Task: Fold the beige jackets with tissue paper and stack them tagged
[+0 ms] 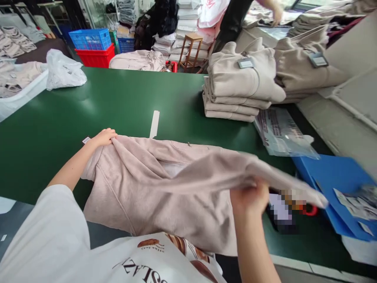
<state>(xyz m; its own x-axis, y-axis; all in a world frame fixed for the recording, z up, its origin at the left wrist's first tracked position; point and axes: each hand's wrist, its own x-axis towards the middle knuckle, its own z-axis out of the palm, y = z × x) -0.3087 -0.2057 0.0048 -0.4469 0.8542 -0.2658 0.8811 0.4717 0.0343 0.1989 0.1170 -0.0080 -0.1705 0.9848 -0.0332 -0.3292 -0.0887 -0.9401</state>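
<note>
A pale pinkish-beige sweatshirt lies spread across the near side of the table, its lower part hanging toward my body. My left hand grips its left end at the far edge, next to a small label. At the other side my right hand is closed around a fold and holds a sleeve-like length of cloth up off the table. That raised part is blurred by motion. Right-hand fingertips are partly hidden by the fabric.
On the green table are folded beige garments with tags, clear plastic bags, a blue folder, a pixelated phone-like item and a white strip. Beyond stand blue and red crates. Another person's hand shows at the back.
</note>
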